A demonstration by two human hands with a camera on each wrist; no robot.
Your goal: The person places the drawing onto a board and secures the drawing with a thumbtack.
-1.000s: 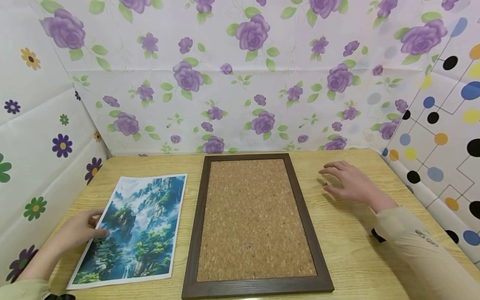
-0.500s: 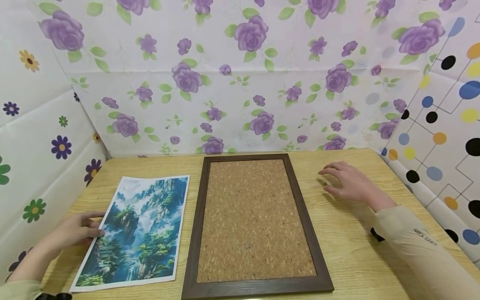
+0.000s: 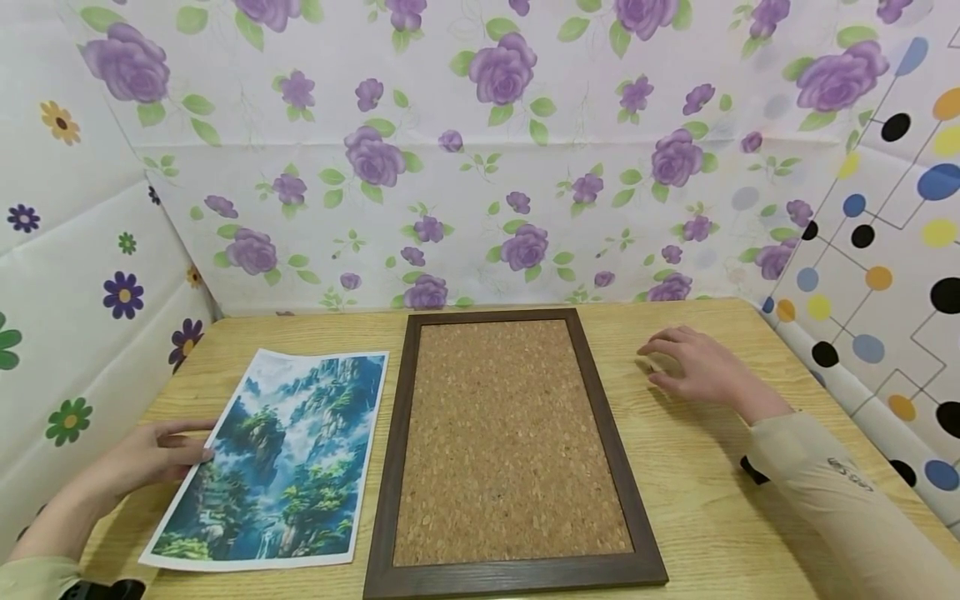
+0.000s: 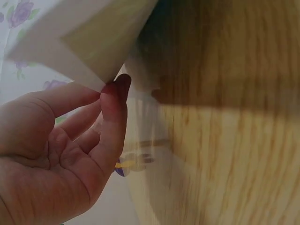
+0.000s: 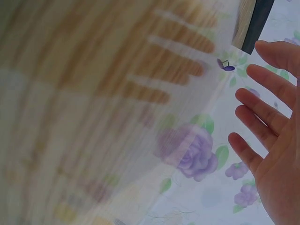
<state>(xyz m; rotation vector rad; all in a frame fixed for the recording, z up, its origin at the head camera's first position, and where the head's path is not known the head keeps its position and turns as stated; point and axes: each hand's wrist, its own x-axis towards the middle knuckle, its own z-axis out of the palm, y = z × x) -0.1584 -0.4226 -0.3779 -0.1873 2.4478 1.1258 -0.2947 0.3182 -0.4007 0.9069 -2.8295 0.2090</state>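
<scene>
A printed poster of misty blue-green mountains with a white border is at the left in the head view. My left hand pinches its left edge between thumb and fingers. From the left wrist camera, the sheet's pale back shows raised off the table, gripped by that hand's fingertips. To the poster's right lies a cork board in a dark brown frame. My right hand is right of the board with relaxed, spread fingers and holds nothing; in the right wrist view its palm shows.
Light wood tabletop lies beneath everything. A white cloth with purple roses closes off the back. Flowered cloth stands at the left, and dotted cloth at the right.
The poster has shifted right, closer to the framed cork board, with my left hand following at its left edge. My right hand stays nearly still.
</scene>
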